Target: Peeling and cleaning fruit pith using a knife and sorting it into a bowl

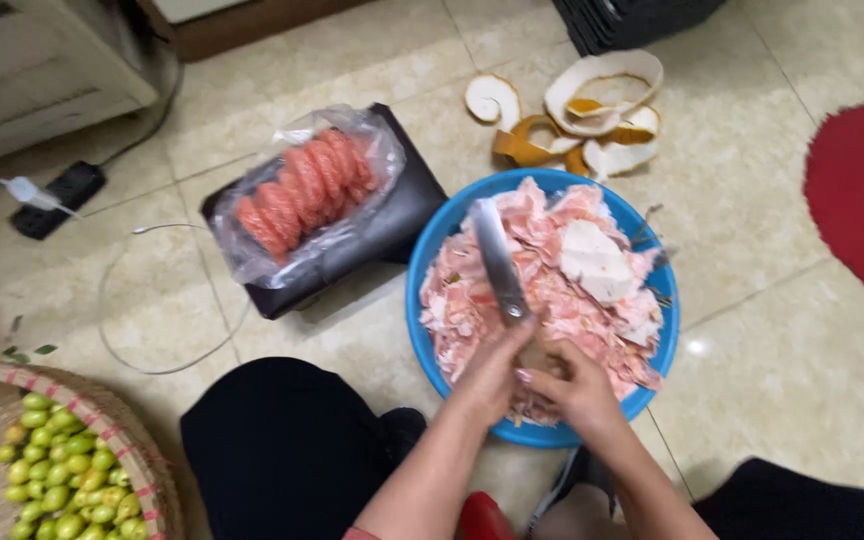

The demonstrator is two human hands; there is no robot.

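Knife [497,262]: broad steel blade, pointing away from the person, over a blue basin [430,262] heaped with pink-white pomelo membrane scraps [562,290]. Left hand [487,378] closed around the knife handle. Right hand [577,392] touches the left at the handle; fingers curled, contents not discernible. Left of the basin: clear plastic bag [307,190] of peeled pink segments on a black tray [392,215]. Beyond: yellow-white peel [582,110]. Far right: red round mat [857,190], yellow lettering.

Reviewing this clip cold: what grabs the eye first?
The blue basin at centre, heaped with pink peel scraps, where the left hand and right hand work a knife. Left of it, peeled pink segments lie in a clear bag; thick rinds lie behind.
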